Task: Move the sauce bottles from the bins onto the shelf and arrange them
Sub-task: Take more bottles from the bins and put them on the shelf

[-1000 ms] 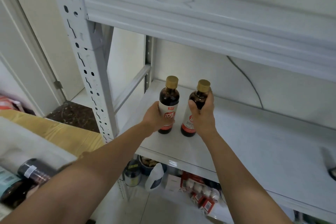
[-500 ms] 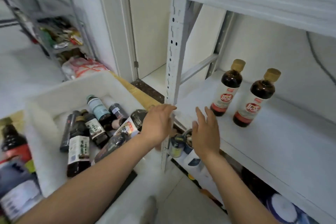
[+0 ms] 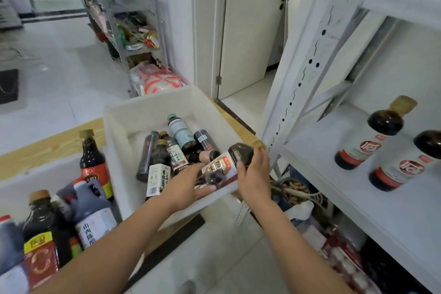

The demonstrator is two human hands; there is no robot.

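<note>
Early days: only 2 bottles stand on the shelf, far right. Your right hand curls its fingers round a gold-capped bottle at the white bin — left hand fingers spread, holding nothing. Plenty more there & in the left bin.

left hand flat, right hand curled, gripping.

Right hand covers the neck of the tilted bottle; only the cap tip shows. Left hand hides the lower ends of several bin bottles. At 3 o'clock, the second shelf bottle is cut by the frame edge, its cap unseen. At 8 o'clock, the near bottles are blurred and cut off. At 5 o'clock, the goods under the shelf are blurred and cannot be identified.
</note>
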